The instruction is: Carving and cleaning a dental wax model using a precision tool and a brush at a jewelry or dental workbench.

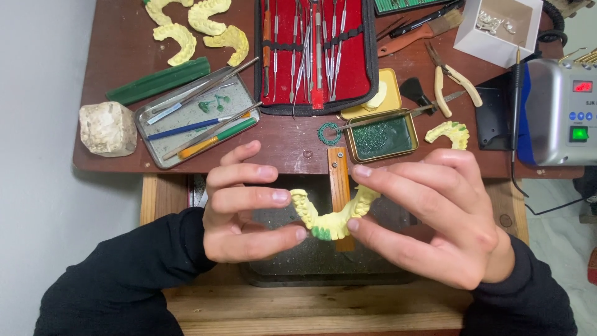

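One yellow dental cast (333, 219) is pinched at its ends by left hand (245, 202) and right hand (435, 214), above a dark tray (311, 264). Beyond: brown table (286, 140), red tool case (316, 56), grey wall (37, 93).

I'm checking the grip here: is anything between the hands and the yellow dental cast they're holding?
Nothing visible. The left hand and right hand pinch the yellow dental cast directly with bare fingertips, one at each end of its arch, above the wooden peg.
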